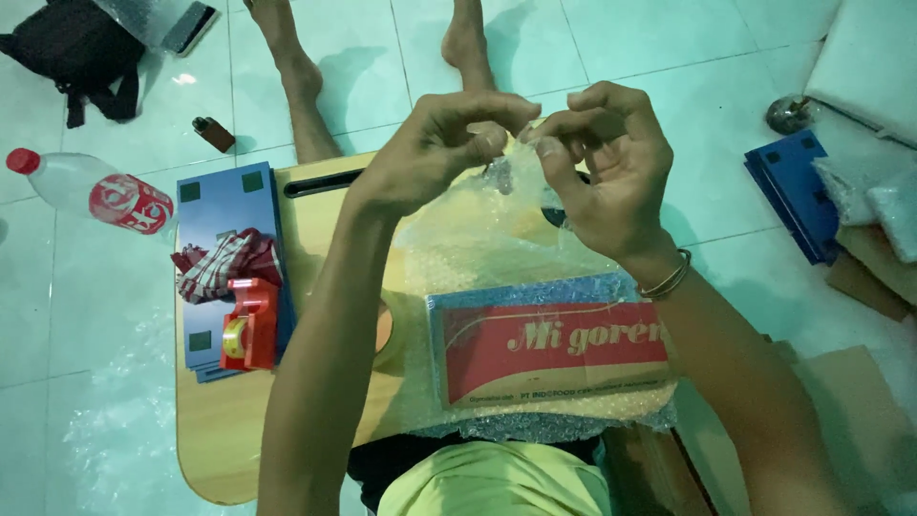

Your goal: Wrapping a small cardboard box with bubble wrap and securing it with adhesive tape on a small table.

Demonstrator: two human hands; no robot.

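Nearest the camera, a red-and-tan carton (554,352) lies on the wooden worktop (315,201), lapped in bubble wrap (478,244). That wrap looks light, limp and slippery, likely best taken by its edge. Both hands are raised above it, close together: the left hand (435,148) and right hand (611,158) each pinch the upper edge between thumb and fingertips, other fingers curled. A red tape dispenser (250,325) rests to the left.

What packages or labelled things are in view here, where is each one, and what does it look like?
Flat carton panel: on the lap table under bubble wrap, rectangular, red band over tan, pale lettering.
Plastic bottle: lying on the tiled floor at far left, clear, red cap, red and white label.
Both hands pinch the bubble wrap above the carton.
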